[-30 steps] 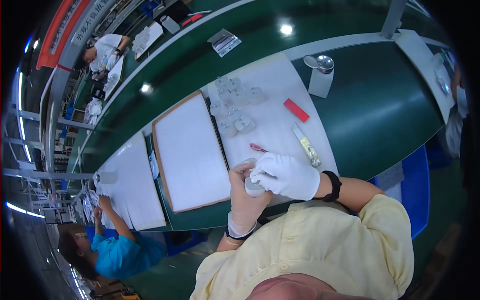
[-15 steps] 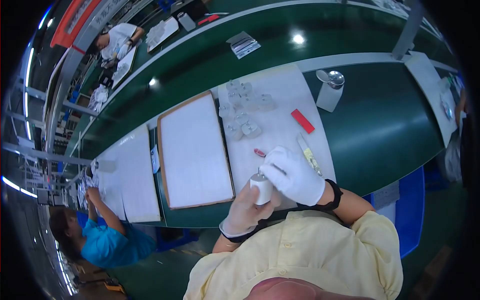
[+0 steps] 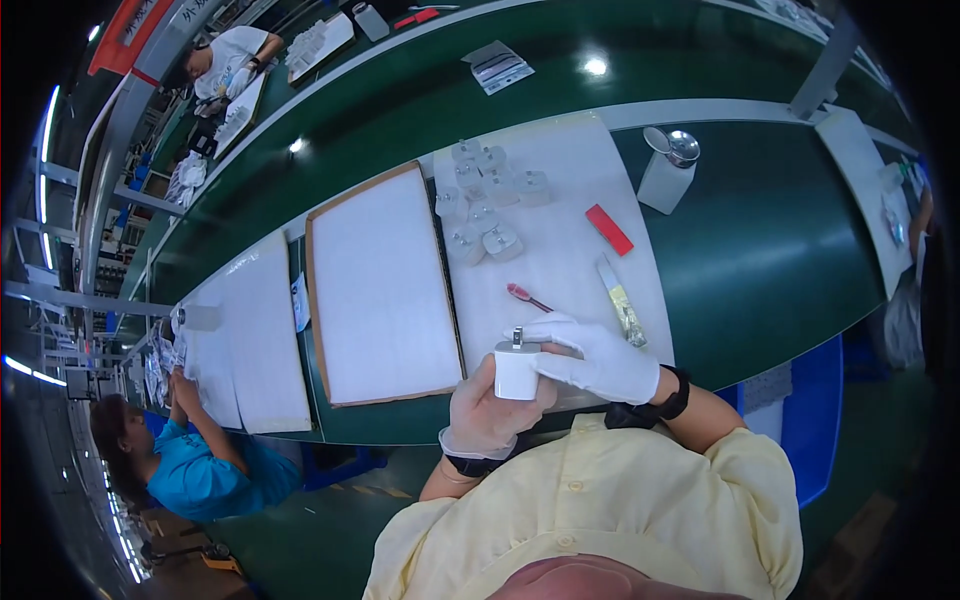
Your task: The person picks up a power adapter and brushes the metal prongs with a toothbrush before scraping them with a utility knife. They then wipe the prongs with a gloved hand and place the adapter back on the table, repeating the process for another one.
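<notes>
My gloved left hand (image 3: pixel 490 408) is wrapped round a small white charger-like block (image 3: pixel 516 376) with a grey top, holding it upright. A metal prong (image 3: pixel 517 337) sticks up from that top. My right hand (image 3: pixel 600 362), in a white glove, has its thumb against the block's right side and its fingers reaching behind the top. A thin dark stick with a red tip (image 3: pixel 520 293) lies on the white mat (image 3: pixel 570 150) just beyond. Further up the mat stands a cluster of several similar whitish blocks (image 3: pixel 486 217) with metal prongs.
Right of the blocks lie a red bar (image 3: pixel 609 230) and a knife-like blade with a yellowish wrapped handle (image 3: pixel 622 303). A white dispenser bottle (image 3: pixel 668 178) stands on the green table. At left is a brown-edged white tray (image 3: pixel 382 290); beyond it a co-worker in blue (image 3: pixel 215 475) sits.
My right fingers have left the block's top and prong and now lie beside and behind it. The prong shows more fully. The whole view has shifted slightly.
</notes>
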`<state>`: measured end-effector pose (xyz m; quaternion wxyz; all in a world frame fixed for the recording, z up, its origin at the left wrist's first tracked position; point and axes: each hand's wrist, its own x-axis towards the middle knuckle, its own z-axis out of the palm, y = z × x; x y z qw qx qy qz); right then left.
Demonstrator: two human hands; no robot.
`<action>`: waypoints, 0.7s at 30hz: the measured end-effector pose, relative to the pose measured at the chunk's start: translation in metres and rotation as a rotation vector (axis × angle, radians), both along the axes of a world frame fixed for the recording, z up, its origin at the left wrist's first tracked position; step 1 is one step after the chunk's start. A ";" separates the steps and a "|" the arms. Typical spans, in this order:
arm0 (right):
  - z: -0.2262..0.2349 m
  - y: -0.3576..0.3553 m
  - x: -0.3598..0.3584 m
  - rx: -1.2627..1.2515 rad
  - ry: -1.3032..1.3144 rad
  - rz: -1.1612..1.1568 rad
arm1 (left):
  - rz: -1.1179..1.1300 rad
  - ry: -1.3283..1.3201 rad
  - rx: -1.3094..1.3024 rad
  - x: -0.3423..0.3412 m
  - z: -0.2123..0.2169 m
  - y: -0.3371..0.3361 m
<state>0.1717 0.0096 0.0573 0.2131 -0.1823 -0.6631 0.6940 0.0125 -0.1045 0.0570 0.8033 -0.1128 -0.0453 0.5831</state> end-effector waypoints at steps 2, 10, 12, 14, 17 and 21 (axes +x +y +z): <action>0.001 -0.001 0.000 0.027 -0.002 -0.012 | 0.004 0.000 0.022 -0.002 -0.005 -0.001; 0.003 -0.007 -0.008 0.168 -0.050 -0.103 | 0.088 0.561 -0.021 -0.004 -0.016 -0.003; 0.002 -0.008 -0.008 0.244 -0.030 -0.115 | 0.091 0.511 -0.070 0.003 -0.005 -0.001; -0.001 -0.010 -0.007 0.264 -0.026 -0.118 | 0.098 0.422 -0.031 0.002 -0.016 -0.007; -0.001 -0.009 -0.007 0.314 -0.014 -0.118 | 0.121 0.245 0.055 0.003 -0.019 -0.008; 0.002 -0.009 -0.004 0.279 -0.024 -0.082 | 0.119 0.509 -0.074 0.005 -0.016 -0.012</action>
